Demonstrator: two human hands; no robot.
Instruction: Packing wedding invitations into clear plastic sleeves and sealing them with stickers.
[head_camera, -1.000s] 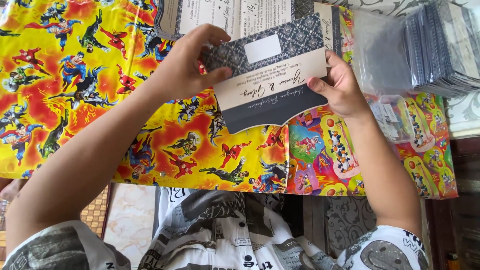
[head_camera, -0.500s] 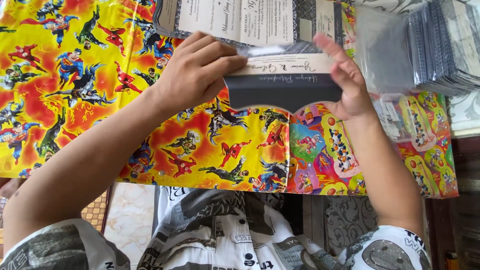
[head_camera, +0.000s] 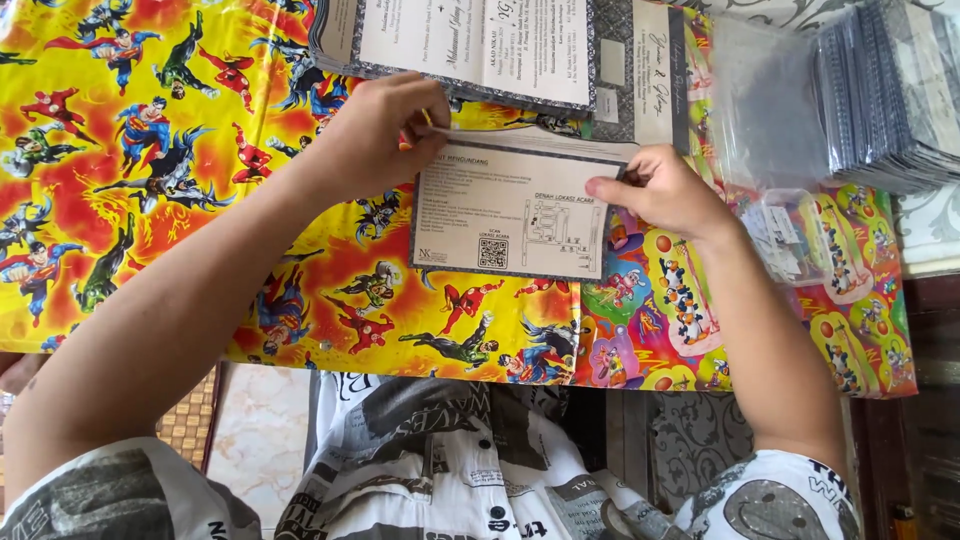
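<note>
While both hands work at the middle of the view, the card lies flat, printed side up, on the cartoon-print cloth that covers the table. Card is pale with a dark border, a small map and a square code on it.

Edges and room: the near edge of the cloth runs across at 6 o'clock, just below the card's lower edge; past it, the person's patterned shirt. At 12 o'clock an open pile of printed cards overhangs the card's top edge, close, little gap. At 2 o'clock a stack of dark cards in clear sleeves sits well apart, with a loose clear sleeve between it and the pile. A second cloth with cartoon animals starts at the card's right edge and runs to 3 o'clock. Widest open stretch of cloth is toward 9 and 10 o'clock, though the left forearm crosses it.

Fingers: left hand sits at the card's top-left corner, at about 11 o'clock from the card's middle; fingers bunched together and curled on the upper edge, apparently pinching it, though the contact is partly hidden. Right hand is at the card's right edge, 3 o'clock; its fingers are together, with one fingertip pressed flat on the card face, clamping that edge.
</note>
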